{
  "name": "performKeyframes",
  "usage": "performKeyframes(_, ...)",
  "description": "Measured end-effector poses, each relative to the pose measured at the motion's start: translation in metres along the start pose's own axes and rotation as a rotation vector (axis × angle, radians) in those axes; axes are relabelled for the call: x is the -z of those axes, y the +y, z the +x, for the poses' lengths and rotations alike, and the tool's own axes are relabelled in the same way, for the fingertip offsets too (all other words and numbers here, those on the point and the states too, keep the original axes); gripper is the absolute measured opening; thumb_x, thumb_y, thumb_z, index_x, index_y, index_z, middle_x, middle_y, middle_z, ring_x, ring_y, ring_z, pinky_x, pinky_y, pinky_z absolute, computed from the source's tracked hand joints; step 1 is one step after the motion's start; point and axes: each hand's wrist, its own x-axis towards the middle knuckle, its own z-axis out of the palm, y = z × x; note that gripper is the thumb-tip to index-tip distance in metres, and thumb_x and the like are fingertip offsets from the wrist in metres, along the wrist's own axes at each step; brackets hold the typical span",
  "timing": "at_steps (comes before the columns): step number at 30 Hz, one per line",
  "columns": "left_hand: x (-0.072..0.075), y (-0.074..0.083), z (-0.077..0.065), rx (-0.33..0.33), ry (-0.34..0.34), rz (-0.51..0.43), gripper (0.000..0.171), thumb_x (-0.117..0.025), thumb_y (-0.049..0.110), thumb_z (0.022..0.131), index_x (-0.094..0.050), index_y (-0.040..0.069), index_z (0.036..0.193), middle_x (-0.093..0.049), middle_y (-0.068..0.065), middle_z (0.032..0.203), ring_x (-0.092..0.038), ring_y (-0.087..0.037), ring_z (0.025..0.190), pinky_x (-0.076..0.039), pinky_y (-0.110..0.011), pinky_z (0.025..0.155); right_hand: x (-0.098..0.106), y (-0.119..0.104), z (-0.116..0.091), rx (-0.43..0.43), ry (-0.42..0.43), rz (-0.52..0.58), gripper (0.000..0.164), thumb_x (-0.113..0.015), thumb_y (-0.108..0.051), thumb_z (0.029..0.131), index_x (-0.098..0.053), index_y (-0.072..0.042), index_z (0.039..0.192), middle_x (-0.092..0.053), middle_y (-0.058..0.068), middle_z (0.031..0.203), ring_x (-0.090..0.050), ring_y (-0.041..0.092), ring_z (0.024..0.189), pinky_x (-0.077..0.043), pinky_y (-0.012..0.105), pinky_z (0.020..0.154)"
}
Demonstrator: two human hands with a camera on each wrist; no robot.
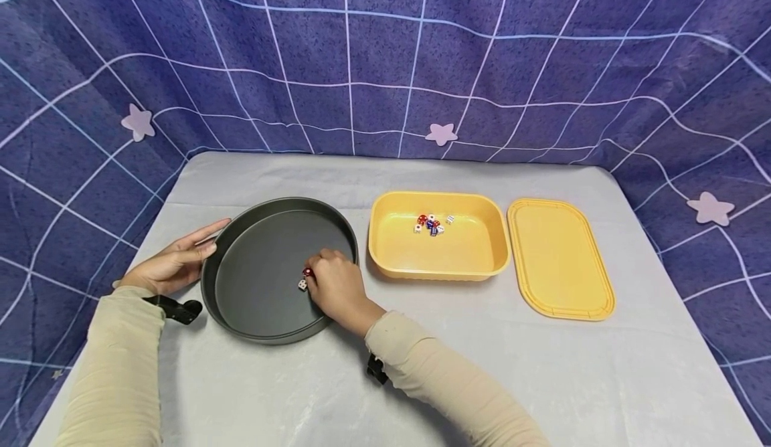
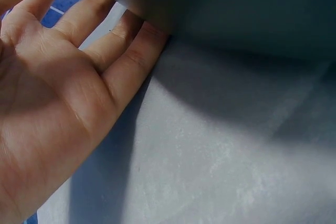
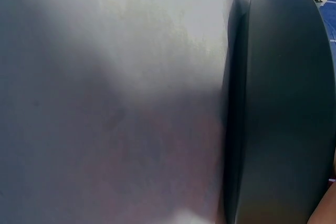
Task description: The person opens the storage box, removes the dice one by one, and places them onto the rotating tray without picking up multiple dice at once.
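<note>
Right hand [image 1: 338,285] pinched a red die [image 1: 307,272]; my relaxed left hand [image 1: 171,265] touched the pan [image 1: 259,280]. I judged it nearly done: white die [image 1: 303,285] left, other dice [image 1: 434,231] in the tub [image 1: 472,249].

Head: overhead, facing forward and down.
Left wrist: close on bare left hand [image 2: 68,85].
Right wrist: close beside round dark-grey pan [image 3: 289,108].
Shared, all views: pan.

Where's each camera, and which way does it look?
Head: on the head, facing forward and down at the dark pan, left hand, right hand and sleeves.
Left wrist: on that wrist, facing the pan's side; palm and fingers show.
Right wrist: on that wrist, facing the pan's wall; a sleeve and a bit of skin show.
Both wrist views share the pan and grey tablecloth.
</note>
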Motion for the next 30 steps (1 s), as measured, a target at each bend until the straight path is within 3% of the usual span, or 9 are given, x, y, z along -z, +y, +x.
performKeyframes(4,-0.001,0.001,0.0,0.008,0.014,0.01,0.057,-0.023,-0.001,0.104,-0.018,0.024,0.155,-0.054,0.002,0.137,-0.058,-0.014,0.113,-0.05,-0.032,0.091,0.002,0.002,0.001,0.004,0.01,0.048,0.014,-0.07,-0.026,0.087,-0.074,-0.02,0.099,-0.066,-0.005,0.095,-0.062,0.014,0.087,-0.054,0.03,0.069)
performKeyframes(9,-0.001,0.001,0.001,0.014,0.017,0.011,0.056,-0.024,-0.001,0.104,-0.022,0.026,0.154,-0.054,0.002,0.136,-0.059,-0.014,0.113,-0.05,-0.032,0.092,0.009,0.007,0.006,0.009,0.027,0.212,0.022,-0.071,-0.022,0.087,-0.073,-0.014,0.107,-0.068,0.0,0.101,-0.065,0.017,0.093,-0.053,0.027,0.079)
performKeyframes(17,0.0,0.0,0.0,0.007,0.01,-0.01,0.057,-0.023,-0.002,0.104,-0.018,0.024,0.155,-0.055,0.001,0.135,-0.06,-0.014,0.111,-0.051,-0.032,0.091,0.031,0.021,0.016,-0.067,0.038,0.347,0.027,-0.07,-0.021,0.088,-0.071,-0.012,0.113,-0.068,0.002,0.106,-0.064,0.016,0.097,-0.051,0.028,0.083)
performKeyframes(30,-0.001,0.0,0.0,0.005,0.012,0.012,0.057,-0.023,-0.001,0.104,-0.014,0.022,0.155,-0.055,0.001,0.134,-0.059,-0.014,0.112,-0.051,-0.031,0.09,0.062,0.077,0.023,-0.18,0.156,0.473,0.026,-0.072,-0.012,0.084,-0.071,-0.003,0.109,-0.069,0.011,0.097,-0.065,0.024,0.089,-0.051,0.033,0.078)
